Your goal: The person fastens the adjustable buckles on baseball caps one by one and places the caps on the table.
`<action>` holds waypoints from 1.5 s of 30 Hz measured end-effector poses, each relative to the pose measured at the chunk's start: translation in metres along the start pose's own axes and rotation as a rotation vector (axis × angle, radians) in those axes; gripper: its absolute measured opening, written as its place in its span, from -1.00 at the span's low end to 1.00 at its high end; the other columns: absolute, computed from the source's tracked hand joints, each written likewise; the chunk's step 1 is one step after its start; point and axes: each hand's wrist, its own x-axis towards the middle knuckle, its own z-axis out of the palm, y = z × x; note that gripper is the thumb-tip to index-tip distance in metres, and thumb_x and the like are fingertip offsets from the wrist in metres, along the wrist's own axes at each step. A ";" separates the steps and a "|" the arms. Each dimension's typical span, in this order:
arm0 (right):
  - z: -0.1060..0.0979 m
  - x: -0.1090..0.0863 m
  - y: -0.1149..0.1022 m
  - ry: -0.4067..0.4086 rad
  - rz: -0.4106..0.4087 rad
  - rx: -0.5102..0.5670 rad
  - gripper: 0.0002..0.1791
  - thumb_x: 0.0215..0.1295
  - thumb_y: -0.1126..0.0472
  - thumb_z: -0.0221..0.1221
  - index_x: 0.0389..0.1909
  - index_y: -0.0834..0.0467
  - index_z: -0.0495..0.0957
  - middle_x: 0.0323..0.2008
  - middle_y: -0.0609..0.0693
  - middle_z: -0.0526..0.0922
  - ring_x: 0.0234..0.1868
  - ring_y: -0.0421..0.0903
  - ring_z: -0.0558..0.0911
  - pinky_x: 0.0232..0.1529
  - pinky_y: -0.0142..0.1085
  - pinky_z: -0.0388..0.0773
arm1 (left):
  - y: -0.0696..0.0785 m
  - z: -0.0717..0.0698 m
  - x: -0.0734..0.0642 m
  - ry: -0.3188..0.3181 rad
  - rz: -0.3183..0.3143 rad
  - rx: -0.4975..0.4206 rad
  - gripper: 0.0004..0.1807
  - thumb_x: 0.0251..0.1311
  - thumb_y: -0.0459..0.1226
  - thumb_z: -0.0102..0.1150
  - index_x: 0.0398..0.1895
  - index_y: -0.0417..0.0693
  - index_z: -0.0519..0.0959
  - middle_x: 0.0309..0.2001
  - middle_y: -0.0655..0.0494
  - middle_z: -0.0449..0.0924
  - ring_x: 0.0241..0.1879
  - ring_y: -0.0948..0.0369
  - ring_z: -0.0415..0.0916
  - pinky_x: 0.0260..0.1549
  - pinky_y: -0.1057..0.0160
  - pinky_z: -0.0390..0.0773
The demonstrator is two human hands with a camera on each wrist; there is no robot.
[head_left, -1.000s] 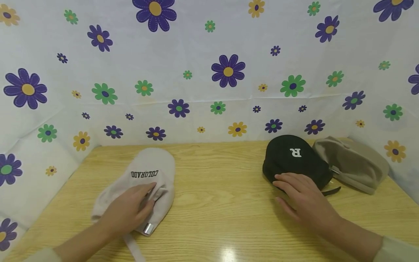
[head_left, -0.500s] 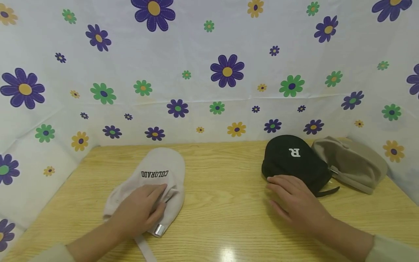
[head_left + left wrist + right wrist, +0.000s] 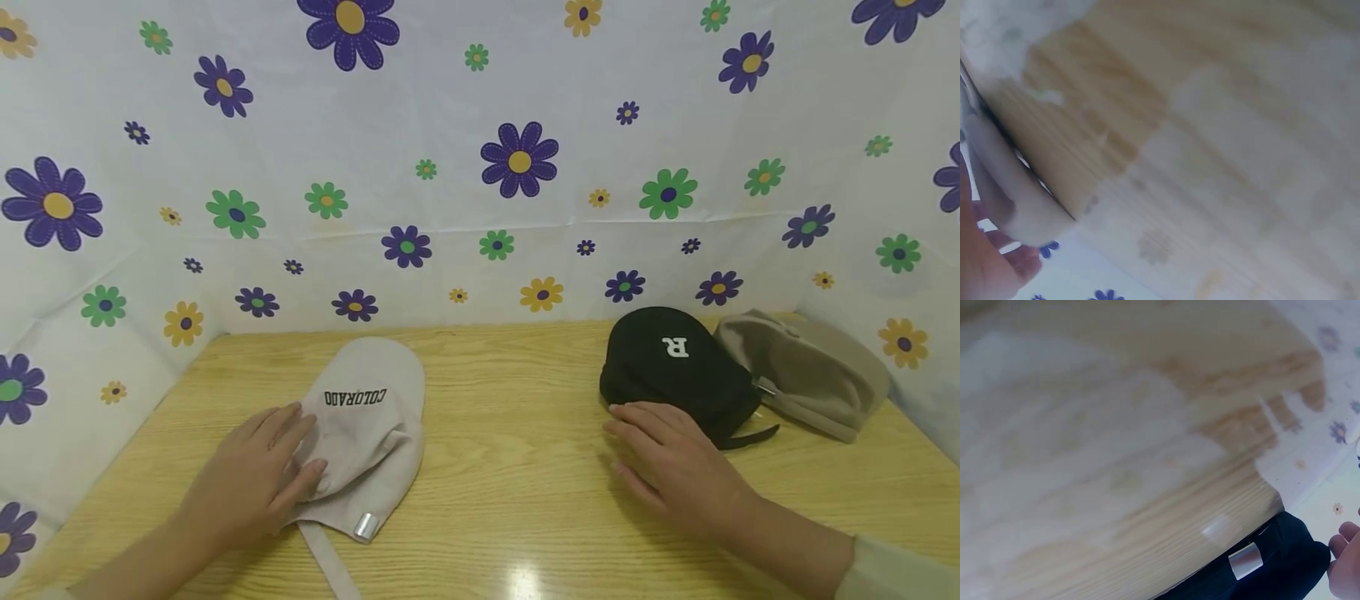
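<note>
A pale cap (image 3: 360, 433) lettered COLORADO lies on the left half of the table, its strap with a metal buckle toward me. My left hand (image 3: 243, 475) is at the cap's left side, fingers extended and slightly apart, seeming to touch its fabric. The left wrist view catches part of this hand (image 3: 985, 265) beside the cap's edge (image 3: 1019, 187). On the right, a black cap (image 3: 652, 362) with a white R sits with its strap toward me. My right hand (image 3: 675, 462) rests relaxed at its near left edge, fingertips close against it; contact is unclear.
A khaki beret-like cap (image 3: 817, 367) leans against the black cap at the far right. The wooden table (image 3: 510, 425) reaches back to a white cloth (image 3: 450, 125) printed with flowers, which also runs along both sides.
The pale cap slid right under my left hand, then stayed still. My left hand has since moved left off its middle to its side. The right hand shifted slightly left.
</note>
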 end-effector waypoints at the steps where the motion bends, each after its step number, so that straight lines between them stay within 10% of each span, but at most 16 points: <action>1: 0.000 0.000 0.000 -0.005 0.000 -0.001 -0.54 0.52 -0.08 -0.05 0.07 0.18 0.60 0.18 0.08 0.59 0.19 0.06 0.53 0.25 -0.08 0.32 | -0.003 0.000 -0.002 -0.026 -0.027 -0.006 -0.40 0.30 0.04 0.13 0.21 -0.24 0.52 0.24 -0.30 0.47 0.21 -0.22 0.42 0.21 -0.24 0.37; 11: 0.004 0.003 -0.006 -0.031 -0.002 0.002 -0.53 0.51 -0.10 -0.04 0.10 0.17 0.57 0.21 0.07 0.57 0.20 0.06 0.51 0.25 -0.08 0.32 | -0.005 0.002 -0.006 -0.151 -0.147 -0.100 -0.30 0.38 0.12 0.03 0.37 -0.20 0.38 0.31 -0.36 0.37 0.24 -0.30 0.39 0.15 -0.31 0.41; 19: 0.004 0.007 -0.009 -0.077 0.027 0.003 -0.54 0.23 0.07 0.28 0.12 0.15 0.56 0.21 0.08 0.57 0.22 0.05 0.50 0.26 -0.05 0.35 | 0.006 0.003 0.001 -0.139 -0.129 -0.118 -0.30 0.36 0.11 0.06 0.36 -0.20 0.40 0.31 -0.32 0.39 0.23 -0.26 0.41 0.14 -0.27 0.45; 45: 0.008 0.016 -0.019 -0.146 0.043 0.039 -0.54 0.24 0.05 0.31 0.13 0.10 0.56 0.21 0.07 0.57 0.25 0.04 0.50 0.28 0.01 0.40 | 0.052 0.012 0.033 -0.127 -0.047 -0.172 -0.33 0.36 0.09 0.07 0.36 -0.16 0.42 0.30 -0.22 0.45 0.24 -0.15 0.46 0.20 -0.16 0.46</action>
